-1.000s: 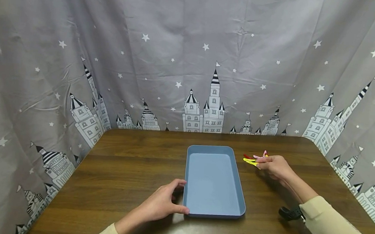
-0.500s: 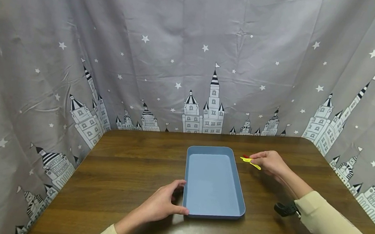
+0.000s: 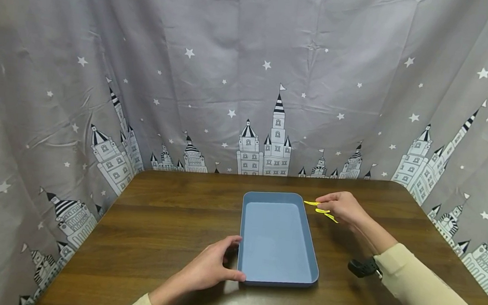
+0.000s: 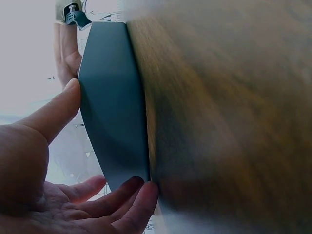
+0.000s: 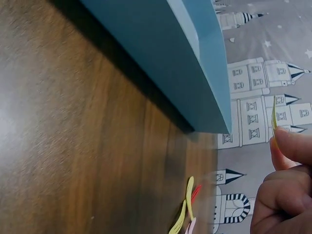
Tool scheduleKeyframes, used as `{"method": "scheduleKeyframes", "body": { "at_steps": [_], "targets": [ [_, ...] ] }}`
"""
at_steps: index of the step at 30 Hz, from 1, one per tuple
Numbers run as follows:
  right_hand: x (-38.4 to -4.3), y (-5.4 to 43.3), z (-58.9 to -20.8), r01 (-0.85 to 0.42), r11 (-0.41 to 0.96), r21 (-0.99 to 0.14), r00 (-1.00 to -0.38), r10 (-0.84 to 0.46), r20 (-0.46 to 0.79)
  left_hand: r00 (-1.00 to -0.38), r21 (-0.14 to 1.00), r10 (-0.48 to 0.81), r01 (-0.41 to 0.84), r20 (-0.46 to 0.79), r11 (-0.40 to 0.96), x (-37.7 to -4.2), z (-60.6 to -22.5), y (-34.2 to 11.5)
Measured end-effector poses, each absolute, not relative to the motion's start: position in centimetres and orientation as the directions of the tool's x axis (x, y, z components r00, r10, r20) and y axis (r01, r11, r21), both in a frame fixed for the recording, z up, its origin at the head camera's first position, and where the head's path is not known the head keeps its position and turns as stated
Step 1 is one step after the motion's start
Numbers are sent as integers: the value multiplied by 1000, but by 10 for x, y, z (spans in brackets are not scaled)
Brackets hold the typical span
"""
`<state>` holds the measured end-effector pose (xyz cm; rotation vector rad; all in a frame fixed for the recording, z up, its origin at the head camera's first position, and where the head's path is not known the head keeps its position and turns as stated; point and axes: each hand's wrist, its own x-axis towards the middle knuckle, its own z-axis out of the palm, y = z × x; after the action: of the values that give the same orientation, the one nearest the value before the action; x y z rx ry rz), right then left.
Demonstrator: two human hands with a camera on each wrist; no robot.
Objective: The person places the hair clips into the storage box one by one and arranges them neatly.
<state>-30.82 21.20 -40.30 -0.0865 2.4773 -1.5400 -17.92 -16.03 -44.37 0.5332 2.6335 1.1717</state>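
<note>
A shallow blue tray (image 3: 277, 238) lies on the wooden table. My left hand (image 3: 207, 268) holds its near left corner, thumb at the front rim and fingers along the left wall; the left wrist view has the thumb on the tray's rim (image 4: 81, 97) and fingertips low on the wall. Just beyond the tray's far right corner, my right hand (image 3: 344, 209) pinches a slim yellow hair clip (image 3: 310, 203) between thumb and finger. Below it lie more yellow hair clips (image 5: 189, 197), with a red hair clip (image 5: 196, 193) and a pink hair clip (image 5: 190, 226) among them.
The brown table (image 3: 178, 209) reaches back to a grey curtain (image 3: 214, 96) printed with stars and castles. A black strap (image 3: 362, 268) hangs under the right sleeve (image 3: 416, 279).
My right hand has moved left toward the tray's far right corner, drawing a yellow hair clip away from the others. The left hand and tray stay in place.
</note>
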Motion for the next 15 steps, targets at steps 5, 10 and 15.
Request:
{"method": "scheduleKeyframes", "body": {
  "at_steps": [5, 10, 15],
  "targets": [
    [-307, 203, -394, 53, 435, -899, -971, -189, -148, -912, 745, 408, 247, -36, 619, -180, -444, -160],
    [-315, 196, -396, 62, 443, -894, -972, -175, -154, -913, 742, 407, 249, -35, 623, -180, -444, -160],
    [-319, 186, -392, 49, 456, -888, -975, -172, -142, -914, 742, 404, 243, -41, 625, -179, -443, -161]
  ]
}}
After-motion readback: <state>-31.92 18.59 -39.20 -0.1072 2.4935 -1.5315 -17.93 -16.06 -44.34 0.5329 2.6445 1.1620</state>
